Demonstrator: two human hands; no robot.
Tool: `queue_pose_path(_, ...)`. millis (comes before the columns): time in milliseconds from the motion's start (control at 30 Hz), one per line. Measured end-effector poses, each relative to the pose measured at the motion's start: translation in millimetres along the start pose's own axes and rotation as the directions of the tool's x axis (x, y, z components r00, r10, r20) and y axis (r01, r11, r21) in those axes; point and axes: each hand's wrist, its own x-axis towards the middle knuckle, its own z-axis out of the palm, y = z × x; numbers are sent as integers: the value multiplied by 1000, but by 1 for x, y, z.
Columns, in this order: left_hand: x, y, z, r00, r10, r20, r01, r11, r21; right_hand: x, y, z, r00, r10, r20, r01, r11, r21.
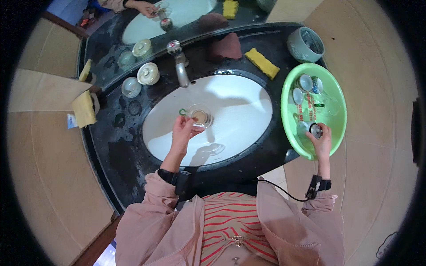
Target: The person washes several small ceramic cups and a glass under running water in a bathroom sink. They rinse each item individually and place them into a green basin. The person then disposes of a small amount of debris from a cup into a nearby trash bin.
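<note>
Over the white oval sink basin (246, 109), my left hand (181, 131) holds a clear glass cup (207, 112) by its side. A green handle (182, 112) sticks out from the cup, and a brownish round patch shows inside it. My right hand (322, 139) reaches into a light green plastic basin (340, 133) and grips a small round piece with a dark rim (315, 130). Against that piece lies a clear glass vessel (302, 129); whether the two are joined I cannot tell. Behind the cup stands the metal faucet (181, 71).
Several small white cups (305, 82) and clear glassware (331, 105) sit in the green basin. A grey-green pot (299, 46), yellow sponge (262, 64), reddish cloth (228, 47), lidded pale pot (148, 73) and small glass bowl (131, 87) stand around the sink. A mirror (109, 50) backs the black counter (126, 156).
</note>
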Motion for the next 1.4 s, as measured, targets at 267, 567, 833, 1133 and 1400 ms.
queue_pose_path(267, 19, 3, -5, 996, -79, -44, 76, 994, -77, 0, -19, -5, 998, -44, -41, 38, 990, -137)
queue_pose_path(567, 74, -2, -4, 988, -156, -16, 152, 976, -156, -10, -149, 0, 920, -343, -190, 388, 867, 314)
queue_pose_path(833, 78, 0, -2, 985, -166, -50, 156, 976, -153, -9, -226, 101, 843, -480, 244, 193, 692, 696)
queue_pose_path(1133, 61, -1, -1, 988, -155, -17, 151, 979, -137, 12, -269, 245, 768, -274, 578, -184, 771, 610)
queue_pose_path(1400, 63, -5, -2, 998, -46, -37, 43, 997, -63, 13, -283, 276, 799, -204, 566, -187, 810, 556)
